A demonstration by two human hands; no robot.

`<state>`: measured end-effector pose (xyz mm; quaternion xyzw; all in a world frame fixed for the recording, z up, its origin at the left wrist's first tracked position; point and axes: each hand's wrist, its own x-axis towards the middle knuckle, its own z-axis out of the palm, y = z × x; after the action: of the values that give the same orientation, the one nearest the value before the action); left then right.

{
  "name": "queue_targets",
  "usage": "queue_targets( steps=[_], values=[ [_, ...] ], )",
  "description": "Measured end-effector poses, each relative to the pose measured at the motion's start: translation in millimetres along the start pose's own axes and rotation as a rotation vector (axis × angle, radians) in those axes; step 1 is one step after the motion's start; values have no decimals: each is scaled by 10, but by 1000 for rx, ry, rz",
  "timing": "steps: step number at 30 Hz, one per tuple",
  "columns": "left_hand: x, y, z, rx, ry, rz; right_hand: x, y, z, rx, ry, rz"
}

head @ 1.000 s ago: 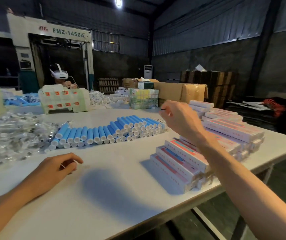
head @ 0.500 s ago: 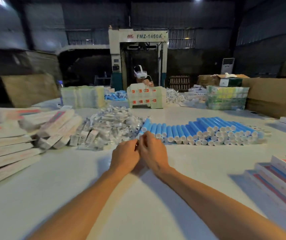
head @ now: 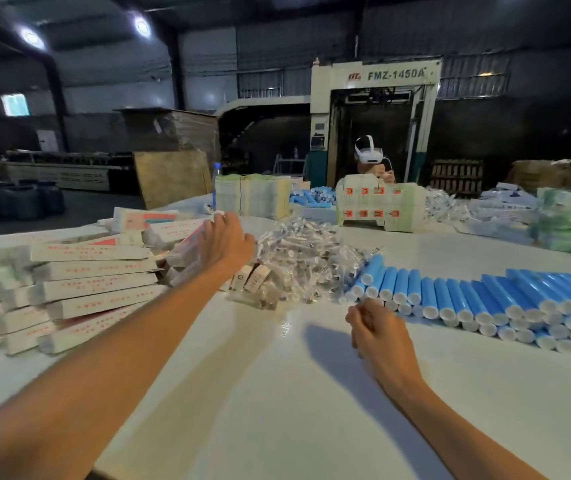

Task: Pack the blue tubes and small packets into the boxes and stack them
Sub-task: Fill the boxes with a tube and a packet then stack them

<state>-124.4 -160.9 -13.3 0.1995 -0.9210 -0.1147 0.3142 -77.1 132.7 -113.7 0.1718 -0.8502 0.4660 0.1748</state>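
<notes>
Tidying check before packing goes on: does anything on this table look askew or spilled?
The flat boxes on the left lie in a slumped, fanned pile, not squared. The small packets sit in a loose heap beside them. The blue tubes lie in neat rows. No damage shows.

A dim hall is lit by round white ceiling lamps (head: 31,38) at 10 and 11 o'clock, each ringed by soft glare. A dark, soft-edged shadow is cast on the matte white table top (head: 242,427) at the 9 o'clock side of the right hand (head: 377,336). The flat white cardboard boxes (head: 87,285) at 9 o'clock are smeared by motion blur. Straight lines are bowed towards the edges, and the background is left murky.
</notes>
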Motion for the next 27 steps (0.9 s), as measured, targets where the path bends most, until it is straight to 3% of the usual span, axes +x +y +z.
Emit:
queue_targets(
  steps=[6,11,16,23,27],
  values=[
    [593,-759,7,219,-167,-193,46,-8,24,25,-25,6],
    [609,-949,119,398,-183,0,46,-30,25,36,-44,19],
    [635,-894,107,403,-231,0,56,-31,23,100,-66,55],
    [623,-773,-14,126,-276,7,26,-38,-41,164,-82,87],
    [493,-494,-238,-163,-79,49,3,-62,-75,164,-81,94]
  ],
)
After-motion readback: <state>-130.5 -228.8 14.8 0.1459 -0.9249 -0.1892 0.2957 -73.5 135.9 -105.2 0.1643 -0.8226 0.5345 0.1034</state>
